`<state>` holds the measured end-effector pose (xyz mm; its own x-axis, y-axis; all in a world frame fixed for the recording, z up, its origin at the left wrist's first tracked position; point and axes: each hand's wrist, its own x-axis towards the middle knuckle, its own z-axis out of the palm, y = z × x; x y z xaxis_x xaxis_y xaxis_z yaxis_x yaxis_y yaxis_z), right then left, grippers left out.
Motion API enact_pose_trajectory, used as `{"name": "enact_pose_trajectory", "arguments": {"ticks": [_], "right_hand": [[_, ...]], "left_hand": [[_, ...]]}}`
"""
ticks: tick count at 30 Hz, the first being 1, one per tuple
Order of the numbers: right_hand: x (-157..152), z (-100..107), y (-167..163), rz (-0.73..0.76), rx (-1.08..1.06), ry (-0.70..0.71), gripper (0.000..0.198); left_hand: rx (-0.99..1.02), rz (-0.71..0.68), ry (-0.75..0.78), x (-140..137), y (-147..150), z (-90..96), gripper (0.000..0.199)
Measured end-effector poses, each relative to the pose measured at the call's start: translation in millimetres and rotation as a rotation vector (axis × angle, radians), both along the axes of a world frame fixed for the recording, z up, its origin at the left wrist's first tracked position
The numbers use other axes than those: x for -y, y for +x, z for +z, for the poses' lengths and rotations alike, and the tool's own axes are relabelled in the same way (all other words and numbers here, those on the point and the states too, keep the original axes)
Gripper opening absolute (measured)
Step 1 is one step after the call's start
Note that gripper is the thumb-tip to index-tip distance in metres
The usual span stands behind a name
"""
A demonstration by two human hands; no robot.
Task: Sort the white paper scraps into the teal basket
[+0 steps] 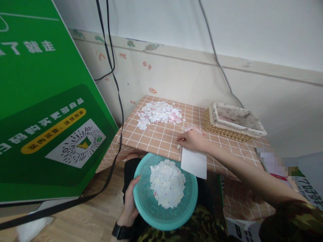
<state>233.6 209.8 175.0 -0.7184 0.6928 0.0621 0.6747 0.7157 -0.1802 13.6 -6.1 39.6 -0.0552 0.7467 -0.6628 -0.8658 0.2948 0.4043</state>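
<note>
My left hand is closed around the left rim of a teal plastic sieve basket, held over my lap. White paper scraps, a few tinged pink, are heaped in it. Over the table's front edge, my right hand has its fingers pinched together; what they hold, if anything, cannot be made out. A small white scrap shows just below the fingertips. Under the wrist, a white sheet of paper hangs past the table edge, beside the basket. Pinkish paper shows partly behind the hand.
Another pile of white and pink scraps lies at the back left of the checked tablecloth. A cloth-lined wicker basket stands at the right. A green sign board and a black strap are on the left.
</note>
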Motion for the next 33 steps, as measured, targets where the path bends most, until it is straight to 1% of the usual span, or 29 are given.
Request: {"name": "enact_pose_trajectory", "arguments": {"ticks": [4, 9, 12, 17, 23, 30, 33], "right_hand": [[1.4, 5.2, -1.0, -0.028, -0.021, -0.060, 0.022], [-0.7, 8.0, 2.5, -0.074, -0.018, -0.045, 0.027], [-4.2, 7.3, 8.8, -0.116, -0.093, -0.039, 0.030], [-7.0, 7.6, 17.1, -0.122, -0.163, -0.087, 0.027], [-10.3, 9.7, 19.1, -0.173, -0.106, 0.005, 0.027], [-12.2, 10.8, 24.0, -0.168, -0.073, 0.011, 0.030], [-11.5, 10.8, 24.7, -0.199, -0.060, 0.042, 0.031]], "left_hand": [[-0.021, 0.007, 0.013, 0.3, 0.5, 2.6, 0.021], [-0.033, 0.001, -0.022, -1.2, 1.7, 7.9, 0.022], [-0.033, 0.012, -0.017, -2.0, 2.1, 9.8, 0.019], [0.000, 0.014, -0.005, -2.0, 1.7, 10.3, 0.019], [0.004, 0.019, -0.013, -0.8, 2.4, 10.0, 0.018], [-0.002, 0.020, 0.002, -0.9, 1.8, 6.0, 0.019], [-0.002, 0.024, -0.002, -0.6, 1.1, 6.0, 0.018]]}}
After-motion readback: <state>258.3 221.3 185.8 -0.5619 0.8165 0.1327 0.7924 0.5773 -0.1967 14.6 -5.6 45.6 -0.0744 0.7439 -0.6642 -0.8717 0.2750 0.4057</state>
